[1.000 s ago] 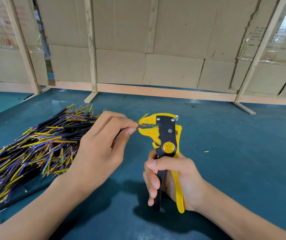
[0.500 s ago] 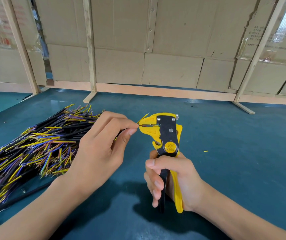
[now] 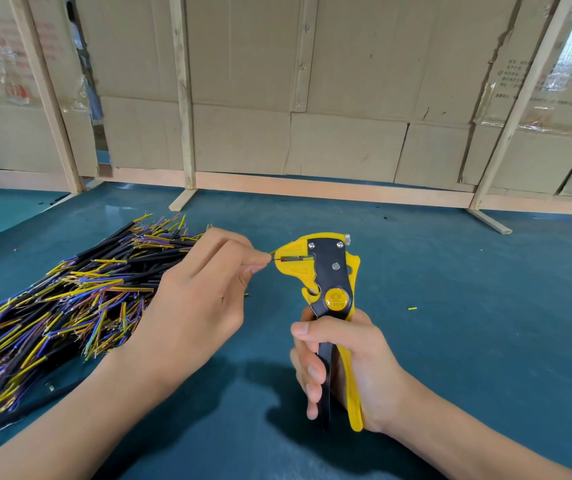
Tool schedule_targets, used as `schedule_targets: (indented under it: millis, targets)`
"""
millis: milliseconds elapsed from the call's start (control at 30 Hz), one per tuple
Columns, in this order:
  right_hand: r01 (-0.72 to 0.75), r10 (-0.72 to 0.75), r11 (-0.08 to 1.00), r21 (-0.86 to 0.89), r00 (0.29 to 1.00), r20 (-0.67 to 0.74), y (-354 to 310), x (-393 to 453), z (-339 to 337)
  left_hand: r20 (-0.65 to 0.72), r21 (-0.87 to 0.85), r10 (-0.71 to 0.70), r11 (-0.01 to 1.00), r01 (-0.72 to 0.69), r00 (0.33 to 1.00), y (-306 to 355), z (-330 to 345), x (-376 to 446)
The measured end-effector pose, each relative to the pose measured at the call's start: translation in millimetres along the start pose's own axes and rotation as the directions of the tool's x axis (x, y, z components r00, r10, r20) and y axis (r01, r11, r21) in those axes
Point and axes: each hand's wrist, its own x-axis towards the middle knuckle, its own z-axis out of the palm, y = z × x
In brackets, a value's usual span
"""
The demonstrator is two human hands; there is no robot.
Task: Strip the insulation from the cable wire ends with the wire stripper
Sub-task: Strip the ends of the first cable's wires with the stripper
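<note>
My right hand (image 3: 353, 362) grips the handles of a yellow and black wire stripper (image 3: 326, 271), held upright with its jaws pointing left. My left hand (image 3: 201, 299) pinches a thin wire end (image 3: 279, 260) between thumb and forefinger, and its tip sits in the stripper's jaws. The rest of that cable is hidden under my left hand. A large pile of black cables (image 3: 55, 299) with yellow, blue and brown wire ends lies on the table to the left.
The work surface is a dark teal mat (image 3: 468, 341). A small yellow scrap of insulation (image 3: 412, 308) lies to the right of the stripper. A cardboard wall with wooden battens (image 3: 187, 116) stands along the far edge.
My right hand has squeezed the stripper's handles closer together. The wire end stays in the jaws, and both hands have hardly shifted.
</note>
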Motion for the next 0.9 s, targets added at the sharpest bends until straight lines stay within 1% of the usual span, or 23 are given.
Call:
schedule_targets:
  millis: [67, 133, 167, 200, 233, 267, 333, 433, 533, 633, 767, 900]
  targets:
    - [0.009, -0.008, 1.0, 0.026, 1.0, -0.021, -0.2, -0.9, -0.2, -0.013, 0.063, -0.024, 0.998, 0.025, 1.0, -2.1, 1.0, 0.2]
    - [0.04, -0.032, 0.994, 0.102, 0.996, -0.079, -2.0, -1.7, -3.5, -0.085, 0.131, -0.127, 0.982, 0.138, 0.988, -13.8, -6.2, 3.1]
    - [0.056, -0.043, 0.992, 0.117, 0.993, -0.112, -3.3, -1.6, -5.9, -0.125, 0.14, -0.176, 0.971, 0.193, 0.976, -20.3, -12.6, 4.9]
    - [0.064, -0.048, 0.992, 0.111, 0.989, -0.137, -4.5, -1.5, -7.7, -0.153, 0.138, -0.2, 0.966, 0.221, 0.968, -24.2, -18.1, 6.2]
    - [0.066, -0.051, 0.993, 0.098, 0.987, -0.15, -4.9, -1.3, -8.7, -0.16, 0.132, -0.199, 0.966, 0.221, 0.967, -24.3, -21.2, 7.2]
    - [0.068, -0.054, 0.994, 0.087, 0.987, -0.152, -4.6, -0.3, -9.1, -0.143, 0.122, -0.174, 0.974, 0.192, 0.974, -21.6, -20.8, 7.9]
    - [0.067, -0.056, 0.994, 0.082, 0.989, -0.14, -2.2, 1.4, -7.9, -0.065, 0.075, -0.092, 0.993, 0.097, 0.994, -12.4, -13.9, 8.6]
    - [0.075, -0.068, 0.992, 0.102, 0.995, -0.071, -0.3, 2.7, -7.5, 0.005, -0.005, -0.024, 1.0, 0.024, 1.0, -5.4, -4.8, 5.0]
    - [0.082, -0.084, 0.989, 0.126, 0.996, 0.008, -1.5, 3.5, -6.8, 0.033, -0.05, -0.026, 0.998, 0.028, 0.999, -4.7, -2.4, 0.1]
    - [0.076, -0.08, 0.993, 0.087, 0.996, 0.05, -0.7, 3.0, -6.2, 0.033, -0.063, -0.019, 0.998, 0.021, 0.999, -4.0, -2.2, -1.8]
    - [0.064, -0.067, 0.993, 0.094, 0.997, 0.035, -1.1, 2.9, -6.1, 0.027, -0.054, -0.023, 0.998, 0.024, 0.999, -5.2, -5.3, 0.1]
    - [0.066, -0.064, 0.991, 0.116, 0.998, -0.015, -0.1, 4.8, -6.1, 0.039, -0.052, -0.025, 0.998, 0.027, 0.999, -4.1, -5.6, -0.1]
